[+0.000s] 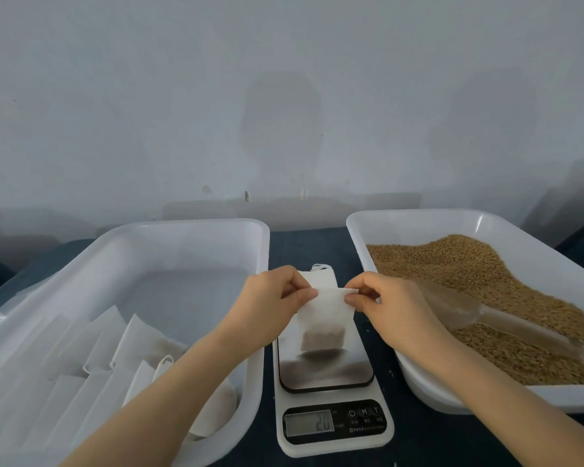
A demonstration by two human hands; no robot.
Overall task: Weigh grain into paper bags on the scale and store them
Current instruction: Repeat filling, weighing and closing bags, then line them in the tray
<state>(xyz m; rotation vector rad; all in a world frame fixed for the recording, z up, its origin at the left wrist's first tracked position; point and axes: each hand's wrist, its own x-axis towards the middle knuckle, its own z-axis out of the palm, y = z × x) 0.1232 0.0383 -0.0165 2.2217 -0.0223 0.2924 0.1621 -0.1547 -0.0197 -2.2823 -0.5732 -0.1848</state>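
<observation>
Head view: left hand (pixel 267 305) and right hand (pixel 390 305) pinch filled paper bag (pixel 324 318) above scale (pixel 327 375); uneven pull risks spilling grain.

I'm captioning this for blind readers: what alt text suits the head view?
A left hand and right hand pinch the top of a paper bag part-filled with grain on a kitchen scale. A white tray of bags lies left of it, a tray of grain with a clear scoop right.

Dim, soft, bluish light casts faint shadows on the wall (pixel 284 112), with wide-angle bending at the edges.
</observation>
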